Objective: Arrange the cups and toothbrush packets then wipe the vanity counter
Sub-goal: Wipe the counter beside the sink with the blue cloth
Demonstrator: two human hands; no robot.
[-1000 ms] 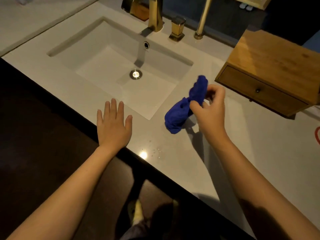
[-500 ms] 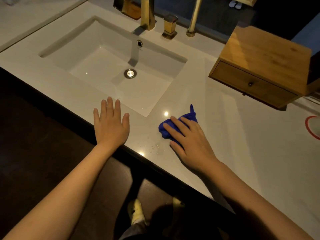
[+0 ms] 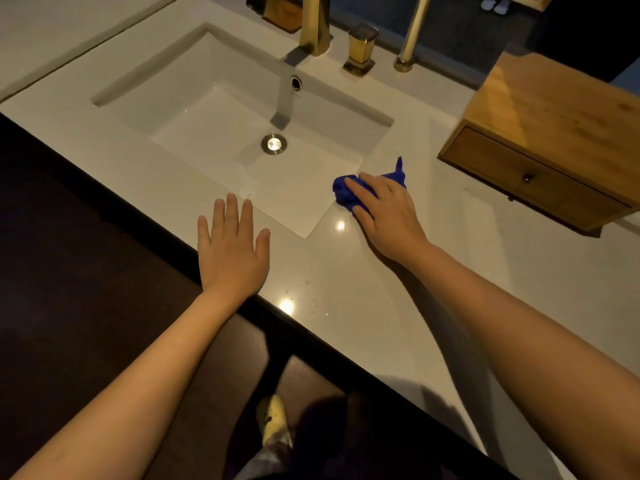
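Observation:
A bunched blue cloth [image 3: 343, 192] lies on the white vanity counter [image 3: 346, 289] at the sink's right front corner. My right hand [image 3: 384, 213] presses flat on the cloth and covers most of it; one blue corner sticks up behind my fingers. My left hand [image 3: 232, 251] rests palm down, fingers spread, on the counter's front edge just before the sink, holding nothing. No cups or toothbrush packets are in view.
The rectangular sink [image 3: 242, 109] with a metal drain [image 3: 274, 144] fills the counter's middle. A gold faucet [image 3: 315, 26] and handle [image 3: 361, 48] stand behind it. A wooden drawer box [image 3: 543, 140] sits at the right. The dark floor lies below the counter's edge.
My right hand brought the blue cloth down from the air onto the counter, then slid it away from me toward the sink's right corner. My left hand stayed put.

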